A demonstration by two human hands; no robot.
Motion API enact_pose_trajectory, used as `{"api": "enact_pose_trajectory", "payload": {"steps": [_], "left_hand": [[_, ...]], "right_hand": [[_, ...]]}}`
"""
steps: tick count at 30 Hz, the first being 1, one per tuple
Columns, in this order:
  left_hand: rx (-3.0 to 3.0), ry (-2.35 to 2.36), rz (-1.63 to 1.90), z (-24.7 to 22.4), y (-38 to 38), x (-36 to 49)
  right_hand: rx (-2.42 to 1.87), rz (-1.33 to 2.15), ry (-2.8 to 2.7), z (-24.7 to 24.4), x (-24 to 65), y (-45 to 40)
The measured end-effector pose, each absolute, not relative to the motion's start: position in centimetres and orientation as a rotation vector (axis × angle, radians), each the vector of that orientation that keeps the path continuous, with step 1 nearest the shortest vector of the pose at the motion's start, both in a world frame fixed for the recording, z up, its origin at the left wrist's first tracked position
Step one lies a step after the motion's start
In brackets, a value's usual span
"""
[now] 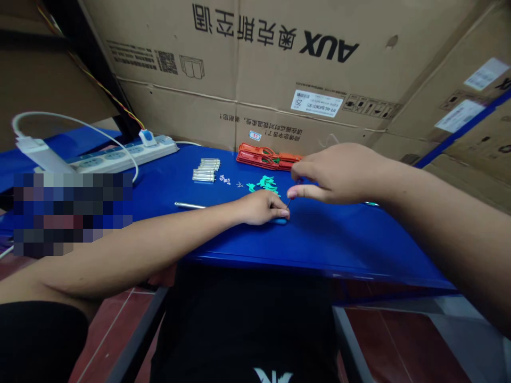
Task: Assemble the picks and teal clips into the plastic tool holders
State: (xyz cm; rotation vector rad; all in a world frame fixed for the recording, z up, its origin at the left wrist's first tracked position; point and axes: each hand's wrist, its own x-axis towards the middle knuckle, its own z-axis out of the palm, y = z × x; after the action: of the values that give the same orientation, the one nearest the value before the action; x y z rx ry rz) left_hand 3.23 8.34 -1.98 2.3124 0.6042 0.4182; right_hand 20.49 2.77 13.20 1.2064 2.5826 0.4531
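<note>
My left hand (pixel 266 207) presses a slim blue piece (pixel 278 221) against the blue table, its fingers closed on it. Above and to the right, my right hand (pixel 319 175) pinches a small screwdriver (pixel 289 201) whose thin shaft points down at the left fingertips. The screwdriver's handle is mostly hidden by the fingers. Green small parts (pixel 267 183) lie just behind my left hand. Tiny pale pieces (pixel 225 180) and a few thin dark bits (pixel 240 185) are further left. A metal rod (pixel 189 205) lies left of my left hand, partly behind the forearm.
Clear tubes (pixel 206 170) lie in a group at the back left. Red-orange strips (pixel 265 157) are stacked near the cardboard box (pixel 263 69). A white power strip (pixel 120 154) with cables sits at the left. The table edge (pixel 263 260) runs close in front of me.
</note>
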Motion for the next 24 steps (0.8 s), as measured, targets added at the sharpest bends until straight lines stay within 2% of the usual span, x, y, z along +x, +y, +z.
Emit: {"api": "enact_pose_trajectory", "payload": {"steps": [3,12,18,24], "left_hand": [[2.312,0.606,0.426,-2.1,8.3,3.3],[2.35,0.607,0.423,-2.3,8.5,3.3],[2.333,0.605,0.426,-2.3,8.6,3.3],[2.38,0.617,0.431,-2.1,8.3,3.1]], "right_hand": [[1.17,0.327,2.557,13.6,21.0,2.9],[1.333,0.568,2.528,12.4,20.2,2.7],[1.072,0.24,2.749,13.2,21.4,2.8],[1.291,0.473,2.46,12.4,20.0,2.6]]}}
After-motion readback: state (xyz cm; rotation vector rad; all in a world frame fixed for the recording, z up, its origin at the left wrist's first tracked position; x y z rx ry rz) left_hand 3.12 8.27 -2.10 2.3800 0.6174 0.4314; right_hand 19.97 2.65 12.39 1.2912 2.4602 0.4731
